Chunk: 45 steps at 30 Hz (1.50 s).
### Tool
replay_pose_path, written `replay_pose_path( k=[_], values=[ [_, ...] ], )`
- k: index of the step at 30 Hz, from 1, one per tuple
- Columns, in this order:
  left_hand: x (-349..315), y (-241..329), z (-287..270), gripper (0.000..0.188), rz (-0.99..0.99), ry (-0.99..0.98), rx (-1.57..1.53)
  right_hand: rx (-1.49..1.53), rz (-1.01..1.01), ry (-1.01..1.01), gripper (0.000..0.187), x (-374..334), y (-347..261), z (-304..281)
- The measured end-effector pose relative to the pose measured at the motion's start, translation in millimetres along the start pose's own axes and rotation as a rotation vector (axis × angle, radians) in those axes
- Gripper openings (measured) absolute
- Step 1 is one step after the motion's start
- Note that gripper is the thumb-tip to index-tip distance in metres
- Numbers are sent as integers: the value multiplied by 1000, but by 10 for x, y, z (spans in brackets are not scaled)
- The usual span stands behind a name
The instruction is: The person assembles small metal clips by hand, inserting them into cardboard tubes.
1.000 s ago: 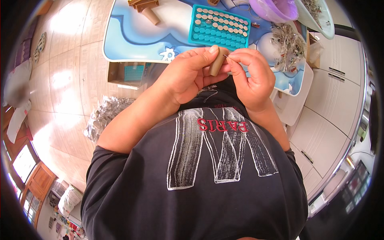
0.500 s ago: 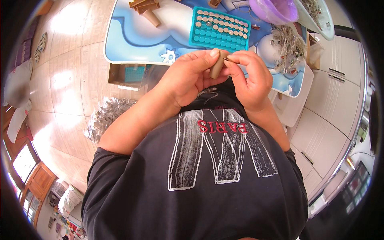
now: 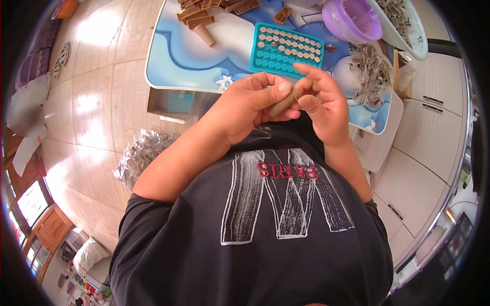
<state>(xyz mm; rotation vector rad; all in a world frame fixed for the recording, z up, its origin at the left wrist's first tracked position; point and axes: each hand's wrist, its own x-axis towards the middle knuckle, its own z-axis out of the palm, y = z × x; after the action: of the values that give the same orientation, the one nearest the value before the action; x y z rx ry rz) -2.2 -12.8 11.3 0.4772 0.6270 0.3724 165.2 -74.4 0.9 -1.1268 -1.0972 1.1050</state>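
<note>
My left hand (image 3: pixel 240 107) is closed around a brown tapered tube (image 3: pixel 280 107), gripping it between thumb and fingers. A small dark spot shows at the tube's upper end; I cannot tell what it is. Just right of that end is my right hand (image 3: pixel 326 109), its thumb and fingers apart and nothing visible between them. Beyond both hands, on the table, lies a teal tray (image 3: pixel 253 53) with rows of round pale caps in its far part. Its nearer rows show bare teal rounds.
More brown pieces (image 3: pixel 199 21) lie on the blue-and-white table (image 3: pixel 173 58) at the far left. A purple basin (image 3: pixel 332 20), a pale green basket (image 3: pixel 419 38) and a heap of clear packets (image 3: pixel 370 74) are at right. Silvery material (image 3: pixel 143 155) is piled on the floor.
My right thumb and fingers have come apart and moved off the tube's end. The tube has tilted further over to the right in my left hand. The whole view has shifted slightly.
</note>
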Motion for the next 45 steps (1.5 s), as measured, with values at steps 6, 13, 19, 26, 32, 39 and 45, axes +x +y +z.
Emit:
replay_pose_path(
  k=[6,13,19,26,32,39,45],
  values=[
    [-42,253,-59,28,196,69,616,357,283,-158,29,-104,-119,-282],
    [199,789,-620,44,458,1145,1864,122,140,247,49,-943,-543,-1954],
    [241,792,-739,37,314,1057,1789,-467,661,698,30,-1629,-305,-2924],
    [172,768,-695,30,337,1000,1849,-954,347,715,20,-961,-86,-2433],
    [163,697,-713,25,479,1003,1844,-1442,-424,126,28,199,-80,-1046],
    [123,627,-663,23,643,968,1497,-1789,-342,-43,24,536,85,-1107],
    [105,568,-724,29,878,721,975,-740,-249,691,10,395,-578,-1266]
  ],
)
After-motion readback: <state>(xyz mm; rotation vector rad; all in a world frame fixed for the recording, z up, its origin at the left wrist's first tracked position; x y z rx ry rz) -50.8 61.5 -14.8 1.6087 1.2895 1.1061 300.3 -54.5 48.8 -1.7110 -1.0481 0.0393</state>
